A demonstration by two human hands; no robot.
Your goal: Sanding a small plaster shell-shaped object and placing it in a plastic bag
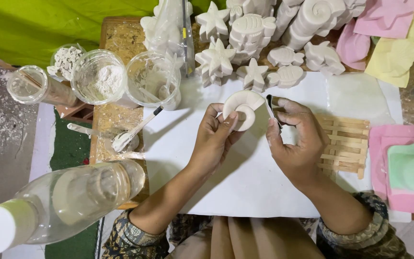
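Note:
My left hand (215,139) holds a white plaster snail-shell cast (243,108) by its lower edge, raised over a white sheet (245,177). To its right, my right hand (297,139) grips a small dark metal blade tool (270,106), whose tip is close beside the cast's right edge. Both hands hover above the middle of the sheet.
Behind the sheet lie several white plaster stars (215,61), fish (285,56) and shells. Three clear cups (152,79) with powder and a brush (132,132) stand at left. A clear bottle (58,204) lies near left. A wooden slat rack (345,144) and pink and green moulds (408,172) sit right.

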